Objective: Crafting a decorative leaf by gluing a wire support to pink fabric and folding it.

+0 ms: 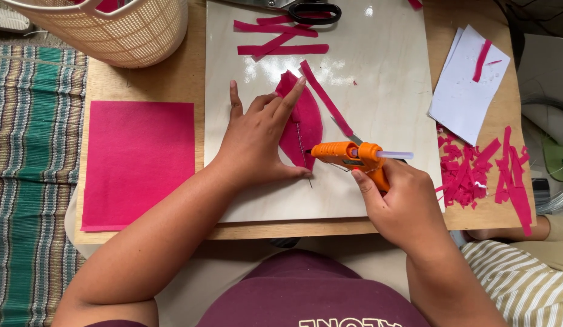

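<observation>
My left hand (257, 136) lies flat with fingers spread on a leaf-shaped piece of pink felt (307, 124) on a pale board (384, 91). A thin wire runs along the felt's middle. My right hand (402, 203) grips an orange hot glue gun (348, 154), its nozzle pointing left and touching the lower edge of the felt piece. A clear glue stick pokes out of the gun's back end.
A pink felt sheet (138, 163) lies at the left on the wooden table. Pink strips (281, 39) and black-handled scissors (314, 11) sit at the board's top. A woven basket (112, 30), white paper (466, 85) and pink scraps (481, 172) surround the board.
</observation>
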